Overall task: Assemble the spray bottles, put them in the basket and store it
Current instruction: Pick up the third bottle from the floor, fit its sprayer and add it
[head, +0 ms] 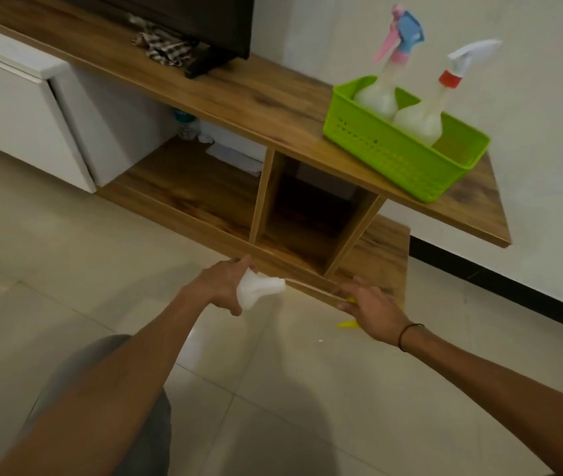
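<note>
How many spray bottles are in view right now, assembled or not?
3. Two assembled ones stand in the green basket: the pink-and-blue-headed bottle and the white-headed bottle. A headless bottle is in the left hand. None seen elsewhere.

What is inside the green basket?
Two spray bottles stand inside the green basket: one with a pink and blue sprayer, one with a white sprayer and red collar. The basket wall hides their bottoms.
</note>
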A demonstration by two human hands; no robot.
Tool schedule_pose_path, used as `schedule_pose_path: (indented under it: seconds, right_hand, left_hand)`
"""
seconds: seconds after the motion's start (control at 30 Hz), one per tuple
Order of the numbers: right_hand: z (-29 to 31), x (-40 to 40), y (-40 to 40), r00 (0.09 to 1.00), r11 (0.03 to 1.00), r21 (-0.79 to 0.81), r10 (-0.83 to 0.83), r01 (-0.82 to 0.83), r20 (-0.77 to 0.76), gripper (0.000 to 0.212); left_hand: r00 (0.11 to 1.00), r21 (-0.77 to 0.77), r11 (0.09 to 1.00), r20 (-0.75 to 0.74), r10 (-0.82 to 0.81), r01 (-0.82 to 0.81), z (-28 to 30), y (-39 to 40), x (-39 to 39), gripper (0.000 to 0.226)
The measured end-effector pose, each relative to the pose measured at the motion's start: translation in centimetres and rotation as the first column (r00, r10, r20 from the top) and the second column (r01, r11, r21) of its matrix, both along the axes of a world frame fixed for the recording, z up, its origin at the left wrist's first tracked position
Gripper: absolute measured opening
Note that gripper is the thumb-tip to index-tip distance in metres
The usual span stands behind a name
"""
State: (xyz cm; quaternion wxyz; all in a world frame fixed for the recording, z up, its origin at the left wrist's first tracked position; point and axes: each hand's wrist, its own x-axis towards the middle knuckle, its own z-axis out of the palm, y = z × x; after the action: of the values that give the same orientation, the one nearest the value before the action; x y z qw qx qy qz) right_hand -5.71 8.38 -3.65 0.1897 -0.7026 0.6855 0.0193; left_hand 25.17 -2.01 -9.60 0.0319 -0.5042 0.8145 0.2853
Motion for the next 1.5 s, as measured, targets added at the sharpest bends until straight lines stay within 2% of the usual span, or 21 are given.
schedule_pose_path:
  seconds: [0.2,0.47,0.7,0.83,1.03,1.5]
  right_hand:
    - [1.1,-2.8,1.9,1.0,1.0,-0.004,0.001,-0.001,-0.014,0.028]
    - [2.1,-2.5,0.0,0.998,0.996,-0.066,0.06,-0.062,-0.028,0.026]
    - [2.5,-0.9,-0.8,0.995,0.987,-0.13,0.097,-0.099,-0.022,0.026]
    - [3.0,-1.0,-0.9,0.997,0.982,-0.169,0.076,-0.08,-0.029,0.019]
    - [4.0,-3.4,-0.5,0.998,0.974,-0.222,0.031,-0.042,-0.053,0.021]
    - [4.6,-5.0,-1.0,0.995,0.964,-0.251,0.064,-0.082,-0.081,0.019]
  left_hand:
    - [0.999,0.008,0.999,0.012,-0.032,0.032,-0.5,-0.6,-1.8,0.099]
    - [0.987,0.031,0.999,-0.158,-0.04,0.045,0.1,-1.2,-3.6,0.096]
    - [0.978,-0.024,0.995,-0.183,-0.1,0.098,1.2,-0.9,-4.4,0.097]
    - [0.975,-0.02,0.997,-0.208,-0.078,0.076,1.5,-1.0,-4.3,0.096]
    - [0.977,-0.003,0.999,-0.207,-0.046,0.046,1.0,-1.4,-4.0,0.095]
    - [0.967,0.015,1.0,-0.255,-0.021,0.026,0.7,-2.5,-3.7,0.095]
